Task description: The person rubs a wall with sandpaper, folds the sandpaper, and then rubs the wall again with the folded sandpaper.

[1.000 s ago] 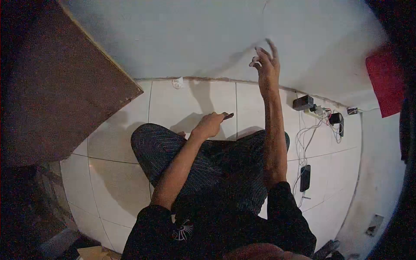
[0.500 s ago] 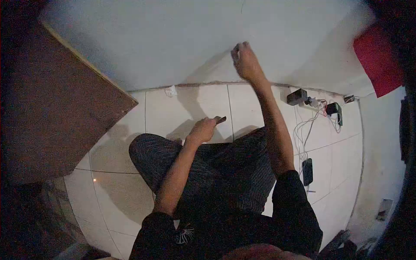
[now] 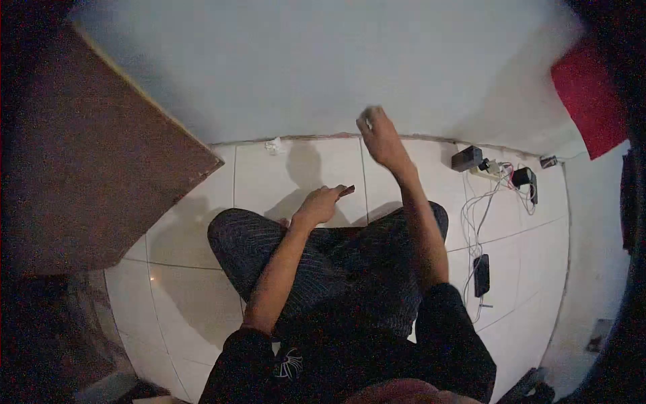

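Note:
Above my lap, my left hand [image 3: 319, 206] is closed round a small, dark brown flat piece [image 3: 346, 191] that sticks out past the fingertips; its kind is not clear. My right hand [image 3: 381, 140] is raised farther forward, in front of the wall's foot, with its fingers drawn together in a pinch. Whatever the right fingers hold, if anything, is too small to make out. The two hands are well apart. My crossed legs in dark striped trousers [image 3: 249, 246] lie beneath them.
On the tiled floor to the right are a black box-shaped adapter [image 3: 466, 159], a power strip with plugs [image 3: 496, 170], tangled white cables [image 3: 479, 202] and a black phone-like device [image 3: 481, 275]. A crumpled white scrap [image 3: 272, 146] lies by the wall. A brown board [image 3: 101, 155] stands left.
My right hand has come down from higher in front of the wall, closer to my left hand. The left hand keeps its hold on the brown piece. The view has shifted slightly.

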Available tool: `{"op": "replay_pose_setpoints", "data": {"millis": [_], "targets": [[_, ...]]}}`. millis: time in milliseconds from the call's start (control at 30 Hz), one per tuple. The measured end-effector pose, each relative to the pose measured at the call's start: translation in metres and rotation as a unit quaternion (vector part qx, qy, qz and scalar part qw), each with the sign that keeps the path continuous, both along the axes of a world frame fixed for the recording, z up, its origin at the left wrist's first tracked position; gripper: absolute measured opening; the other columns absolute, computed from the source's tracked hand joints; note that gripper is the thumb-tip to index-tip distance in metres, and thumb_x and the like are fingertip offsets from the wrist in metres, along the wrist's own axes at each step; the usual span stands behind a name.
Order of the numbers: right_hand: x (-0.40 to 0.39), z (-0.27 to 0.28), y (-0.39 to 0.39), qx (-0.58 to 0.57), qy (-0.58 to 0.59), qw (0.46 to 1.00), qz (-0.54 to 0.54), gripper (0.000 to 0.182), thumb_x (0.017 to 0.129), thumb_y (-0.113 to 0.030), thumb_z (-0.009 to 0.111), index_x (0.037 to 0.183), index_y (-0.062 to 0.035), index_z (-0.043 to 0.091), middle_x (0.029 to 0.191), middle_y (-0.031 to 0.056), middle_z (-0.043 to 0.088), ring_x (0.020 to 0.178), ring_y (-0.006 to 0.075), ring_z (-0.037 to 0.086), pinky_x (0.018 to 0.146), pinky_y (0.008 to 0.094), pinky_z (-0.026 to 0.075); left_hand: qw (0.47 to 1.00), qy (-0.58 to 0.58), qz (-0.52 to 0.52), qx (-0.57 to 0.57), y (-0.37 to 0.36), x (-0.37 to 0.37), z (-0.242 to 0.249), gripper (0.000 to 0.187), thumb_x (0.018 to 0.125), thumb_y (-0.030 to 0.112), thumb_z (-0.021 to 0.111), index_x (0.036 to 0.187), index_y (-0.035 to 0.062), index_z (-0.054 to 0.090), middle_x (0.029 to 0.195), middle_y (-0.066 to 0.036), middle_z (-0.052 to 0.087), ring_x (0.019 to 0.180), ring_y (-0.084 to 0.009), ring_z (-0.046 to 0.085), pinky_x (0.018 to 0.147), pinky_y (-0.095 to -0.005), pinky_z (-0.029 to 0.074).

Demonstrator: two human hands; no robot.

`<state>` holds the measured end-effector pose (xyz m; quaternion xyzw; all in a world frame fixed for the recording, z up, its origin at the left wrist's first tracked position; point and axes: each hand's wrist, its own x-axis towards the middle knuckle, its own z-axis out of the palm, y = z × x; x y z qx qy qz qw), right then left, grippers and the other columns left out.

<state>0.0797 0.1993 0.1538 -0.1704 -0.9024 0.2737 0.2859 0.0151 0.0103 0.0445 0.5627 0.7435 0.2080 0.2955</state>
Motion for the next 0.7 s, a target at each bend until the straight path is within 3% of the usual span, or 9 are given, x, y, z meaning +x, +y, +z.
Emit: {"op": "replay_pose_setpoints", "data": {"millis": [133,200,267,300,333,400,533,600,700], "targets": [[0.055,-0.09,-0.024,-0.247,-0.044,0.966,-0.061,0.023,0.093,-0.018,0.056,0.103,0.0019,0.051,0.098,0.0248,0.058,0.091,0.0414,0.057,0.08,0.0447,0.046,0.994,0.047,0.092,-0.046,0.0,-0.014,0.007,0.038,0.09,0.004,0.045,0.127,0.0049,0.054,0.099,-0.027,0.063,0.097,-0.0428,0.061,0.085,-0.0519,0.048],[0.08,-0.135,-0.039,-0.29,-0.079,0.944,-0.137,0.026,0.092,-0.022,0.06,0.105,-0.0002,0.052,0.095,0.0215,0.062,0.086,0.034,0.062,0.076,0.041,0.048,0.985,0.019,0.167,-0.028,-0.011,-0.018,0.046,0.039,0.091,0.002,0.043,0.13,0.004,0.053,0.108,-0.028,0.062,0.106,-0.0439,0.058,0.091,-0.0492,0.047],[0.106,-0.163,-0.052,-0.35,-0.05,0.93,-0.103,0.028,0.092,-0.023,0.062,0.108,-0.0025,0.052,0.092,0.0184,0.065,0.078,0.0275,0.064,0.068,0.0378,0.05,0.929,-0.019,0.332,0.159,-0.015,-0.026,0.057,0.042,0.094,0.001,0.04,0.134,0.0041,0.049,0.125,-0.027,0.057,0.118,-0.0428,0.052,0.1,-0.0459,0.043],[0.106,-0.168,-0.054,-0.357,-0.044,0.928,-0.098,0.028,0.092,-0.023,0.062,0.108,-0.0025,0.052,0.092,0.0184,0.065,0.078,0.0275,0.064,0.068,0.0378,0.05,0.892,0.011,0.352,0.283,-0.018,-0.036,0.052,0.043,0.096,0.0,0.037,0.138,0.0014,0.045,0.137,-0.024,0.049,0.128,-0.0386,0.046,0.107,-0.0436,0.037],[0.107,-0.158,-0.057,-0.351,-0.046,0.927,-0.121,0.027,0.092,-0.022,0.062,0.109,-0.0037,0.052,0.09,0.0171,0.065,0.075,0.0254,0.063,0.066,0.0364,0.05,0.895,0.019,0.349,0.279,-0.02,-0.047,0.057,0.043,0.096,0.0,0.037,0.138,0.0014,0.045,0.137,-0.024,0.049,0.128,-0.0386,0.046,0.107,-0.0436,0.037],[0.11,-0.16,-0.06,-0.35,-0.043,0.924,-0.146,0.027,0.092,-0.021,0.062,0.11,-0.0048,0.052,0.087,0.0158,0.065,0.072,0.0232,0.062,0.063,0.0351,0.05,0.809,0.039,0.483,0.334,-0.021,-0.067,0.077,0.042,0.097,0.0,0.038,0.139,-0.0019,0.043,0.139,-0.022,0.047,0.131,-0.0363,0.043,0.109,-0.0437,0.035],[0.098,-0.158,-0.054,-0.365,-0.022,0.917,-0.159,0.03,0.091,-0.021,0.063,0.114,-0.0051,0.05,0.086,0.017,0.063,0.072,0.0255,0.062,0.064,0.0376,0.05,0.737,0.209,0.436,0.473,0.004,-0.109,0.158,0.041,0.099,0.002,0.037,0.139,-0.0054,0.04,0.142,-0.026,0.043,0.135,-0.0397,0.036,0.112,-0.0443,0.031],[0.099,-0.169,-0.054,-0.293,-0.016,0.945,-0.146,0.033,0.091,-0.022,0.064,0.115,-0.0035,0.05,0.086,0.0173,0.062,0.074,0.0286,0.062,0.067,0.0405,0.05,0.679,0.349,0.405,0.504,0.022,-0.147,0.208,0.041,0.098,0.0,0.036,0.138,-0.0084,0.039,0.144,-0.028,0.038,0.138,-0.0401,0.031,0.115,-0.0445,0.026],[0.095,-0.165,-0.054,-0.295,-0.045,0.942,-0.156,0.036,0.089,-0.023,0.064,0.116,-0.0026,0.05,0.085,0.0192,0.061,0.075,0.0304,0.062,0.069,0.041,0.05,0.614,0.259,0.469,0.58,0.056,-0.224,0.265,0.046,0.096,-0.003,0.037,0.141,-0.0091,0.033,0.148,-0.028,0.031,0.141,-0.0404,0.025,0.117,-0.0439,0.023]]}}
